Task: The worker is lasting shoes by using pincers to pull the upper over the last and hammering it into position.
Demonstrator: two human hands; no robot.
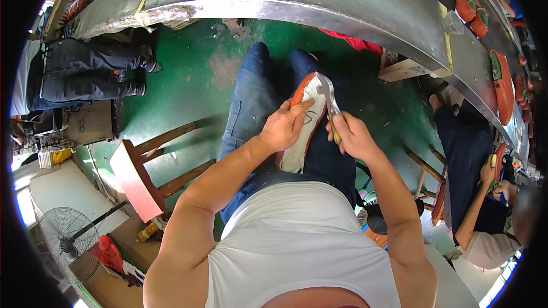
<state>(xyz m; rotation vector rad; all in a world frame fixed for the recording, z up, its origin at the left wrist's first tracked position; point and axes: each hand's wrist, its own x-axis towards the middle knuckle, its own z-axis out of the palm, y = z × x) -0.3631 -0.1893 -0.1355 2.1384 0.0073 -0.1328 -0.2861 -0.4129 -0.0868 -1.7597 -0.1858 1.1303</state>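
Note:
On my lap lies a shoe [313, 115] with its pale underside turned up and an orange-red upper showing along its edge. A dark mark is drawn on that underside. My left hand [284, 125] grips the shoe by its left side, one finger laid over the sole. Closed round the yellowish handle of metal pincers [330, 98] is my right hand [350, 135], on the shoe's right. The curved head of the pincers rests at the shoe's far end; whether its jaws bite the edge I cannot tell.
A metal-topped bench [257, 8] curves ahead, bearing orange-red shoes [503, 86]. A stool [137, 179] and a fan [65, 239] stand at left. At right, a co-worker's hands [492, 178] hold a shoe. Another person's legs [94, 71] are at far left.

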